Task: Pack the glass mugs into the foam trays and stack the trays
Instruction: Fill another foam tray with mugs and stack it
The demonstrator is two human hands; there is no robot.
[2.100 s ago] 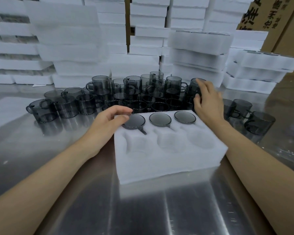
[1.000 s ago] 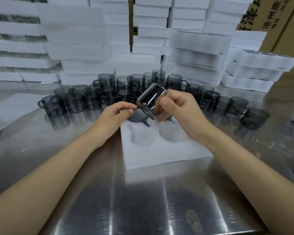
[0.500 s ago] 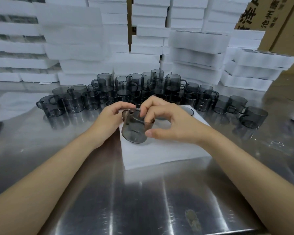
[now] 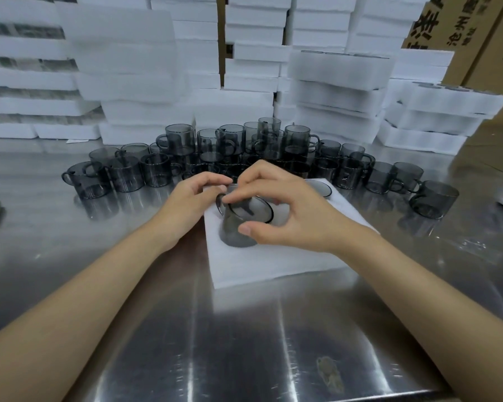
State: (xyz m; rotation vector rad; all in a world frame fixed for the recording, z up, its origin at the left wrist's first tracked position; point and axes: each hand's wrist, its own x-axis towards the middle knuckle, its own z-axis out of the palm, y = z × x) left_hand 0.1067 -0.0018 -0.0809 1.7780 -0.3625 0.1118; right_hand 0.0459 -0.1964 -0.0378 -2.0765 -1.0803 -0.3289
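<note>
Over the foam tray (image 4: pixel 273 265), gripping a tilted glass mug (image 4: pixel 235 235).
Pinched in right hand (image 4: pixel 291 219); left hand (image 4: pixel 192 198) holding tray's far-left corner.

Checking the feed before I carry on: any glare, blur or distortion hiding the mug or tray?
Head view: glare streaks the steel table; wide-angle distortion bends the foam stacks, soft at the left; the mug in the right hand is sharp; the foam tray is washed out, pockets hard to read.

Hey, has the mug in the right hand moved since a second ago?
Yes. The mug in the right hand has come down and nearer, from above the foam tray's far edge to its left front part.
</note>
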